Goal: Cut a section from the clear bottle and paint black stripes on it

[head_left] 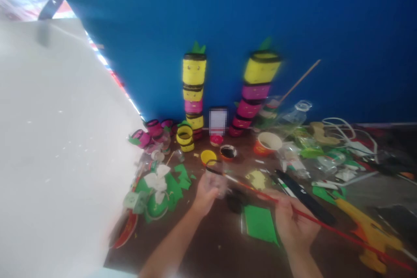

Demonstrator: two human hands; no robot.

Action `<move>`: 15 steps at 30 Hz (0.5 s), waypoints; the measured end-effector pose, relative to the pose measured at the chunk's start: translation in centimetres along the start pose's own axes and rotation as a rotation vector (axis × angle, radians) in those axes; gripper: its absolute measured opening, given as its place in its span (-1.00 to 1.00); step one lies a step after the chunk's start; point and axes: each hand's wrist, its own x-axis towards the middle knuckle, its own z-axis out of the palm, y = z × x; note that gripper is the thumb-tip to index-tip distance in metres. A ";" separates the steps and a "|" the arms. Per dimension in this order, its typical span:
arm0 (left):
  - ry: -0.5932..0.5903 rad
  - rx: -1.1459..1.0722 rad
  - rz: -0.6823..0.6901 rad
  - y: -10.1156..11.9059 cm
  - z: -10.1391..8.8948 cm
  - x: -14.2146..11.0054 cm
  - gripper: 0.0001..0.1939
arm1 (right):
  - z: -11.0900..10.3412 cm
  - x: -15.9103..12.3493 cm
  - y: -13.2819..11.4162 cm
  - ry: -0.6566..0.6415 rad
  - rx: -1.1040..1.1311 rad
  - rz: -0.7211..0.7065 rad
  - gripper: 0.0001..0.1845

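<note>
My left hand [203, 197] is wrapped round a small clear plastic cup [219, 182], which has a black band along its rim. In my right hand [296, 223] is a long paintbrush [325, 226] with a thin red handle; its tip points left, close to the cup's rim. Beyond the cup stand a yellow paint pot [208, 156] and a pot of dark paint [228, 152]. A green sheet [260, 223] lies on the table between my forearms. The picture is somewhat blurred.
Two stacks of painted cups, one upright [194, 82] and one leaning [256, 92], stand by the blue wall. A yellow glue gun [368, 226] and black-handled tool [304, 195] lie right. Green scraps [174, 189] are left; plastic bottles [293, 160] clutter the right.
</note>
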 end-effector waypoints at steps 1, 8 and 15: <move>-0.007 -0.003 0.001 0.0 0.0 0.0 -0.45 | 0.0 0.0 0.1 0.006 0.008 0.006 -0.81; -0.081 -0.050 -0.031 -0.3 -0.5 -0.1 -0.41 | -0.2 -0.4 1.4 0.042 0.100 0.124 -0.81; -0.186 -0.135 -0.110 -0.4 -1.0 -0.3 -0.41 | -0.2 -0.4 1.9 0.033 0.086 0.139 -0.76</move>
